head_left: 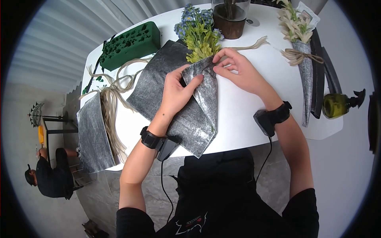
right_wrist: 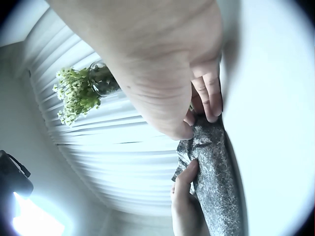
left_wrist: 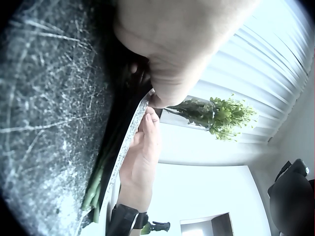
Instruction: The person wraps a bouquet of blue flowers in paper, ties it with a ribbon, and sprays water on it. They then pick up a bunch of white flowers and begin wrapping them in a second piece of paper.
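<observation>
A dark grey, silver-streaked wrapping sheet (head_left: 205, 95) is folded into a cone around a bunch of small blue flowers (head_left: 192, 20) with yellow-green leaves (head_left: 202, 43). My left hand (head_left: 177, 90) grips the cone from the left, thumb lying across its front and most fingers hidden behind. At the cone's upper right edge, my right hand (head_left: 241, 73) pinches the sheet between thumb and fingers, which the right wrist view also shows at the rim (right_wrist: 206, 129). Green stems (left_wrist: 93, 194) stick out inside the fold in the left wrist view. Another grey sheet (head_left: 152, 75) lies underneath, left of the cone.
A green foam block (head_left: 131, 45) and loose raffia strands (head_left: 113, 115) lie left, beside another grey sheet (head_left: 94, 135). At the back stands a glass vase (head_left: 230, 22). On the right are a wrapped pale bouquet (head_left: 303, 59) and a green spray bottle (head_left: 336, 105). Another person (head_left: 51, 174) sits far left.
</observation>
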Available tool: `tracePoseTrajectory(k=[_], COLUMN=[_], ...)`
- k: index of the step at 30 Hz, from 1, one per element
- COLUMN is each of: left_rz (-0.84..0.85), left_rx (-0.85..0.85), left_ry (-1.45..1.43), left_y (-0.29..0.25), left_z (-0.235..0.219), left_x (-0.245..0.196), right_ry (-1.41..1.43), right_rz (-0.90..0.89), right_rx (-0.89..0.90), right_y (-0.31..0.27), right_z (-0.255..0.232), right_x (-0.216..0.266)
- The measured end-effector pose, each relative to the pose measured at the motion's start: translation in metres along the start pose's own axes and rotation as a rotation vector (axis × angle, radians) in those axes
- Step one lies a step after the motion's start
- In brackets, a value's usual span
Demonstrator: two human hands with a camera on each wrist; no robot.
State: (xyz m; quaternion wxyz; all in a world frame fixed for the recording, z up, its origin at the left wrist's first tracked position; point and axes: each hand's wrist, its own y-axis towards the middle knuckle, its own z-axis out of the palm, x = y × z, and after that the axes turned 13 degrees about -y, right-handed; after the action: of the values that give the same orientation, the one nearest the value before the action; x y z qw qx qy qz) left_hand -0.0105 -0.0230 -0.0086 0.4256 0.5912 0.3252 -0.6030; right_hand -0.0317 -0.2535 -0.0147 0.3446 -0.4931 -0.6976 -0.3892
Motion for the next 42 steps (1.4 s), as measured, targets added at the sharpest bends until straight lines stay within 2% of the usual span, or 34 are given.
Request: tracePoseTrajectory(k=[6, 8, 15, 17, 20, 24, 26, 30, 36, 39, 41, 42], left_rz=[0.073, 0.170, 0.217, 0.288, 0.333, 0.309, 0.287, 0.334, 0.239, 0.308, 0.522, 0.523], left_rx=[-0.022, -0.040, -0.124, -0.029, -0.033, -0.066, -0.115, -0.109, -0.081, -0.127, -0.136, -0.136], left_ry=[0.068, 0.084, 0.085, 0.332, 0.382, 0.447, 0.590, 0.672, 0.760, 0.773, 0.862, 0.862], left_y=[0.003, 0.005, 0.002, 0.004, 0.002, -0.001, -0.003, -0.001, -0.004, -0.005, -0.004, -0.004], left_z=[-0.005, -0.004, 0.002, -0.004, -0.001, 0.002, 0.004, -0.001, 0.000, 0.002, 0.003, 0.004], left_x=[0.004, 0.005, -0.001, 0.003, 0.003, -0.005, -0.010, -0.003, -0.007, -0.008, -0.008, -0.008], right_ry=[0.043, 0.062, 0.081, 0.057, 0.050, 0.038, 0.030, 0.017, 0.012, 0.008, 0.010, 0.010], right_rz=[0.026, 0.026, 0.060, 0.011, 0.016, 0.021, 0.026, 0.020, 0.020, 0.024, 0.024, 0.023], right_rx=[0.027, 0.011, 0.041, 0.018, 0.027, 0.038, 0.039, 0.041, 0.040, 0.038, 0.033, 0.033], right_y=[0.000, -0.001, -0.002, -0.002, -0.002, -0.001, -0.001, -0.001, 0.000, 0.000, 0.000, -0.001], right_z=[-0.002, -0.002, -0.003, -0.001, 0.000, -0.001, 0.000, -0.001, -0.001, -0.001, 0.000, 0.000], right_x=[-0.001, -0.001, 0.006, 0.002, 0.001, 0.001, 0.000, 0.001, 0.001, 0.001, 0.001, 0.001])
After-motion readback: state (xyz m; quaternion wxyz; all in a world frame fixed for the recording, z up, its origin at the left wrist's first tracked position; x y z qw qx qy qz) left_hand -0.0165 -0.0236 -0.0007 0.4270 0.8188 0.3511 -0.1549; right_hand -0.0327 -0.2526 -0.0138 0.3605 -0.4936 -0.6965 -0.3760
